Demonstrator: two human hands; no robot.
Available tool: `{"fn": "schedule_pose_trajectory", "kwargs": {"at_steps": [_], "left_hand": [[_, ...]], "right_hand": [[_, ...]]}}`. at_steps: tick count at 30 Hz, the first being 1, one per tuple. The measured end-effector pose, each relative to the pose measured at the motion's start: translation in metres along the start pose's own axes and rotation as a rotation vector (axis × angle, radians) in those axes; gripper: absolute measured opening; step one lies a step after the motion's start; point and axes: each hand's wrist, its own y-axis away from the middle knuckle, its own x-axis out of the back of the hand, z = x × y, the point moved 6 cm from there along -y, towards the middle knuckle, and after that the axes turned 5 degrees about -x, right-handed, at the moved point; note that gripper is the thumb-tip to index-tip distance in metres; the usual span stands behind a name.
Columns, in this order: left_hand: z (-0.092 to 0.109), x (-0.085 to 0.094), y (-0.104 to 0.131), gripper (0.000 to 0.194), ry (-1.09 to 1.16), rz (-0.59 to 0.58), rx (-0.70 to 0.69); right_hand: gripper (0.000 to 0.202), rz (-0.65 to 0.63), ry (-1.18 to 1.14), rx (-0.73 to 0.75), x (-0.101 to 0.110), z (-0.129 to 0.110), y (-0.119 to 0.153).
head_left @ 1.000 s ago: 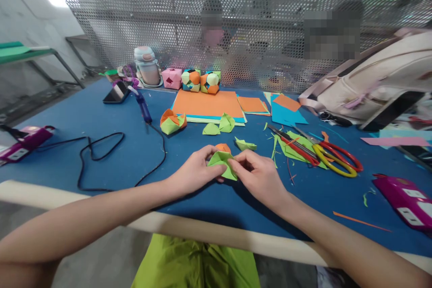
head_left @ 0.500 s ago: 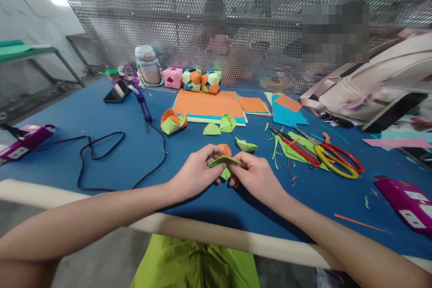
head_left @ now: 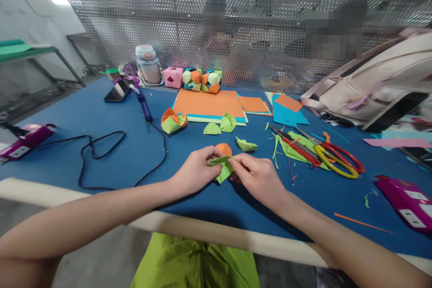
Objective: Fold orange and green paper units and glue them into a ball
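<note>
My left hand (head_left: pixel 193 172) and right hand (head_left: pixel 262 176) pinch a folded lime-green paper piece (head_left: pixel 224 170) above the blue tabletop (head_left: pixel 67 114), each grip nearly closed; this apparent shaping calls for light, even finger pressure.

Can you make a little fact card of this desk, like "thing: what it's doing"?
Left hand: holding folded green paper
Right hand: fingers on the same piece
Paper cubes: three in a row, one pink
Bottle: left of the cubes
Big paper stack: orange on top
Scissors: on the right, yellow and red handles
</note>
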Motion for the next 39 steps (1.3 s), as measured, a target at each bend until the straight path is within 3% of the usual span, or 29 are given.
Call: {"fn": "schedule_pose_trajectory", "kwargs": {"at_steps": [5, 11, 23, 31, 35, 39], "left_hand": [[0.005, -0.001, 0.002, 0.017, 0.055, -0.028, 0.038], [0.005, -0.013, 0.004, 0.024, 0.274, -0.173, 0.021], [-0.002, -0.008, 0.002, 0.026, 0.131, -0.148, 0.048], [0.003, -0.007, 0.002, 0.021, 0.238, -0.186, 0.085], [0.004, 0.014, -0.006, 0.019, 0.307, -0.080, 0.101], [0.008, 0.061, -0.022, 0.013, 0.383, 0.223, 0.064]], "right_hand": [[0.025, 0.030, -0.037, -0.037, 0.003, 0.001, -0.001], [0.031, -0.005, -0.092, -0.117, 0.002, 0.004, -0.002], [0.037, -0.126, -0.035, -0.108, -0.010, 0.003, 0.000], [0.038, -0.155, -0.053, -0.061, -0.009, -0.001, 0.001], [0.032, -0.059, -0.135, -0.073, 0.010, 0.001, -0.002], [0.035, 0.157, -0.274, -0.147, 0.039, 0.014, -0.008]]}}
